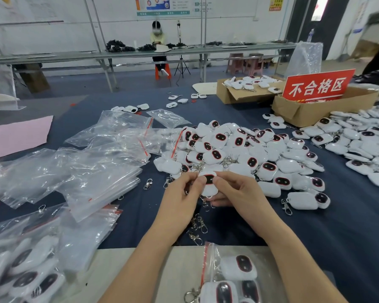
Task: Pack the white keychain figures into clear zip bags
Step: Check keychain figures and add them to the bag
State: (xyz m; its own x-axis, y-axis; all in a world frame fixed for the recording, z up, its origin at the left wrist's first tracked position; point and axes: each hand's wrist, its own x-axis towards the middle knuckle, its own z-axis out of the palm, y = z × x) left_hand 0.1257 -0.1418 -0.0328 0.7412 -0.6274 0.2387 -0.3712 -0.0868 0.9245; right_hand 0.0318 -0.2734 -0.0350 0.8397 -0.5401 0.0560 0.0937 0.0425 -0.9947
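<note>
Both hands hold one white keychain figure with a dark red-rimmed face, just in front of a big pile of the same figures. My left hand pinches its left side and my right hand pinches its right side, fingers under it. Its metal clasp hangs below. Empty clear zip bags with red seals lie spread to the left. A filled zip bag holding figures lies at the near edge between my forearms.
More filled bags sit at the bottom left. Loose metal clasps lie on the dark blue cloth. Two cardboard boxes and a red sign stand at the back right, beside another heap of figures. A person sits at a far bench.
</note>
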